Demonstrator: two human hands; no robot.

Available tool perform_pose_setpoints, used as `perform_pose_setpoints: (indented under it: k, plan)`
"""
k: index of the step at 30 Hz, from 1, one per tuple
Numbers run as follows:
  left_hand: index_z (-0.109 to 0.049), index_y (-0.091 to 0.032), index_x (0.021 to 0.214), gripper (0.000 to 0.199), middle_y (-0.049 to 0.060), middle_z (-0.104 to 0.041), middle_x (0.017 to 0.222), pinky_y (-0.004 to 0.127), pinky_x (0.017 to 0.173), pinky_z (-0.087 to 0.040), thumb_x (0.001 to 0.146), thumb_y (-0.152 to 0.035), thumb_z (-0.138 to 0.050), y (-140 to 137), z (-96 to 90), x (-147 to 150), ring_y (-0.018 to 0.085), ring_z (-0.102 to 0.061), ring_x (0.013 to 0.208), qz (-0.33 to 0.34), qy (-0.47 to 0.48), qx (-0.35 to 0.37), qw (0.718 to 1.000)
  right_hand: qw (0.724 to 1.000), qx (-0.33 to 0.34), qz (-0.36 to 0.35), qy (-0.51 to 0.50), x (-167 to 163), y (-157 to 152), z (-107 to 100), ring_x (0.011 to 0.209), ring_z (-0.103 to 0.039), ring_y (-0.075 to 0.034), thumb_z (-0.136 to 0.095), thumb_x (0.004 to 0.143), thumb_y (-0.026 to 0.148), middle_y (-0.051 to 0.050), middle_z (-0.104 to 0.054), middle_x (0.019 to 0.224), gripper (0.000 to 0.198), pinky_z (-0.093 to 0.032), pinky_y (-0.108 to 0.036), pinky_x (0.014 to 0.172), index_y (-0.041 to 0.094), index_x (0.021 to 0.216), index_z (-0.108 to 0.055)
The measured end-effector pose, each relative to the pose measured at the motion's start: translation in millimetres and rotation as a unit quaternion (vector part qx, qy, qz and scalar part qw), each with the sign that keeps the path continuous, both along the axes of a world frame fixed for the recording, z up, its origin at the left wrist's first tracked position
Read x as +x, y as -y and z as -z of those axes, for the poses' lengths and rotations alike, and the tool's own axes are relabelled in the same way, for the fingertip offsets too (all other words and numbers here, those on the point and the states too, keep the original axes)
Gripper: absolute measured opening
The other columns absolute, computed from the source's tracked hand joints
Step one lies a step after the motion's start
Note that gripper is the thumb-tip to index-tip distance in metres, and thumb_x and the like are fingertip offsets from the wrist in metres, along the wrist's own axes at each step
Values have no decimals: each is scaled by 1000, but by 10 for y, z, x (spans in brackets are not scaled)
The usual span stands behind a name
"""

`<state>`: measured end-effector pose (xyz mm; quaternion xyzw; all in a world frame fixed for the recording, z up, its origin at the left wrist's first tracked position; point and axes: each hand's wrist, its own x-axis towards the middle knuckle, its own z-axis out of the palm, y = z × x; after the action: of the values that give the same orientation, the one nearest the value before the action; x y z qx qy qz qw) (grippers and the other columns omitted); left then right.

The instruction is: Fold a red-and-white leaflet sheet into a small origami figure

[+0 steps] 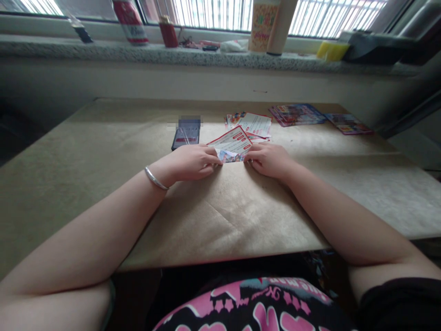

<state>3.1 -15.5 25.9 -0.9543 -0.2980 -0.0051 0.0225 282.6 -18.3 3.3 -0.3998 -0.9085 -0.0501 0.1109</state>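
Observation:
A white printed paper card [231,141] with a red border lies on the beige-covered table. Its near edge is turned up, and a colourful strip shows there. At the left end of this edge, my left hand [195,162], with a silver bangle on the wrist, pinches the card. My right hand [269,159] grips the opposite end, its fingers curled together. Just behind the card, several similar cards [257,123] lie in a loose pile. A smartphone [187,132] rests beyond my left hand, partly covered by it.
Toward the back right of the table [220,220] lie a fanned stack of colourful cards [299,114] and another small stack [347,124]. On the stone windowsill [193,55] stand a red can [130,20], a red bottle [168,32], a patterned cup [262,27] and a yellow object [332,50].

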Motion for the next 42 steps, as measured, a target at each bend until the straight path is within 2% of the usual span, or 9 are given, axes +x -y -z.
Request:
perform_pose_setpoints:
  k: [9,16,22,31,38,42]
  plan:
    - [-72,-25,117,41,1,-69,123,28,98,-48,87,-17,-45,-9,-52,-30,17,-64,109,-3,13,-37,999,1000,-22,9,-10,202,-70,-18,94,-65,-19,-51,84,16,-1,-74,106,31,-42,-30,69,28,95,-77]
    - [-74,-22,111,40,1,-69,125,28,103,-47,82,-13,-47,-45,-107,-94,16,-63,115,-12,21,-94,995,999,-41,22,-19,355,-129,-39,94,-67,-18,-49,82,11,0,-75,104,36,-45,-30,74,28,91,-79]
    - [-74,-23,107,38,0,-70,124,28,102,-48,81,-12,-47,-58,-109,-118,15,-64,115,-20,32,-103,994,999,-39,18,12,456,-140,-89,89,-68,-19,-51,84,19,0,-76,101,29,-45,-30,72,26,88,-79]
    - [-74,-22,102,37,-1,-70,123,27,102,-48,82,-13,-45,-84,-68,-148,15,-65,113,-35,49,-123,991,999,-26,21,26,474,-139,-92,86,-67,-18,-49,82,18,-1,-76,97,29,-44,-30,69,24,83,-78]
    - [-71,-24,110,36,1,-72,112,25,91,-49,89,-21,-42,-95,-23,-150,15,-66,100,-71,36,-88,993,999,-10,33,20,479,-125,-66,85,-67,-18,-49,82,19,-1,-76,95,28,-42,-30,67,23,80,-76]
    - [-61,-26,131,40,6,-67,116,29,92,-48,97,-29,-39,8,22,-42,19,-62,104,-47,15,-27,998,999,7,51,16,473,-110,-39,87,-67,-19,-49,83,19,-1,-75,96,27,-43,-31,67,24,79,-75]
